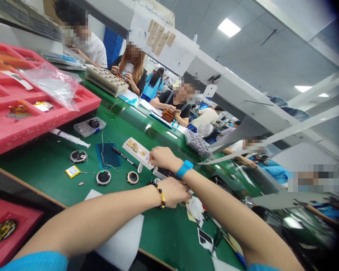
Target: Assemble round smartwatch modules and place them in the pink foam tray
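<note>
My right hand point(164, 157), with a blue strap at its wrist, reaches over the near end of a long white box point(128, 145). Gold-coloured ring-shaped parts point(133, 146) lie in the box. Its fingers are curled down and closed; whatever they pinch is hidden. Below and crossing under the right forearm, my left hand point(173, 192) wears a beaded bracelet point(160, 194). The fingers are bent inward near crumpled white paper point(196, 209), and I cannot make out what is in them. A dark tray point(165, 173) shows partly between both hands.
Round watch-like units point(103, 177), a yellow battery point(72, 171), a black marker point(124, 157) and a syringe point(70, 138) lie on the green mat. A red foam tray point(87, 99) juts in at left. Co-workers sit across the bench. Tools and scraps clutter the right.
</note>
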Tool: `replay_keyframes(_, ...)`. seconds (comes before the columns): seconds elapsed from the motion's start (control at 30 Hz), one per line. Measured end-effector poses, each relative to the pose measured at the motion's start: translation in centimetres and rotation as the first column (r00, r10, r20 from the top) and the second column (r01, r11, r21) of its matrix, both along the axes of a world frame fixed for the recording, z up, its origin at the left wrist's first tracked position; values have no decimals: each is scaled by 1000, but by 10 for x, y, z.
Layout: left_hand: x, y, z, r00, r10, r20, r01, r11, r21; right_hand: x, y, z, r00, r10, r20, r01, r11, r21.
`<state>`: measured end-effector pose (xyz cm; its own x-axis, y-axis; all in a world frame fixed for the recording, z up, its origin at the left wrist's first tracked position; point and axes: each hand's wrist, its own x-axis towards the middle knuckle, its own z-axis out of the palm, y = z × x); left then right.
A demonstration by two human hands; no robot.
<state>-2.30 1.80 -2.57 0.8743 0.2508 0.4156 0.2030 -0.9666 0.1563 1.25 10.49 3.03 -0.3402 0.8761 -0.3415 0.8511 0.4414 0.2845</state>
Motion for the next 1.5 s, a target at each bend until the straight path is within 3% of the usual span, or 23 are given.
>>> replay_keyframes(0.2,0,1,0,1000,8,-1,-8,1000,-4,5,-5,2,997,-49,-51,51,998,38)
replay_keyframes(0.47,-5,2,1,1000,30,-3,-30,999,-41,16,-19,20,966,-53,-254,72,995,68)
replay_keyframes(0.6,-5,4,0,997,71,29,-65,984,-168,34,-42,32,916,-74,-394,113,991,77)
replay_keyframes(0.67,-5,4,2,992,115,46,-96,950,-298,55,-63,36,825,-99,-557,174,981,83)
replay_keyframes(0.8,-5,2,7,980,157,122,-65,832,-551,116,-105,25,511,-147,-847,415,905,93)
replay_keyframes(0.87,-4,1,8,964,202,171,-25,716,-698,146,-119,9,345,-184,-921,495,869,12)
replay_keyframes(0.93,-3,2,6,942,262,209,27,561,-827,169,-125,-9,225,-219,-949,508,858,-78)
replay_keyframes(1.0,-2,4,4,919,311,241,89,433,-897,182,-127,-23,162,-244,-956,491,861,-137)
replay_keyframes(1.07,-2,7,4,902,336,272,143,363,-921,188,-128,-31,107,-259,-960,476,861,-179)
replay_keyframes(1.27,-7,2,18,889,359,286,193,273,-943,178,-131,-35,-112,-322,-940,396,853,-339)
replay_keyframes(1.4,-10,-3,24,880,408,241,101,335,-937,168,-130,-40,-251,-347,-904,196,896,-398)
replay_keyframes(1.5,-10,-4,26,883,425,197,36,358,-933,165,-128,-44,-296,-330,-896,100,922,-373)
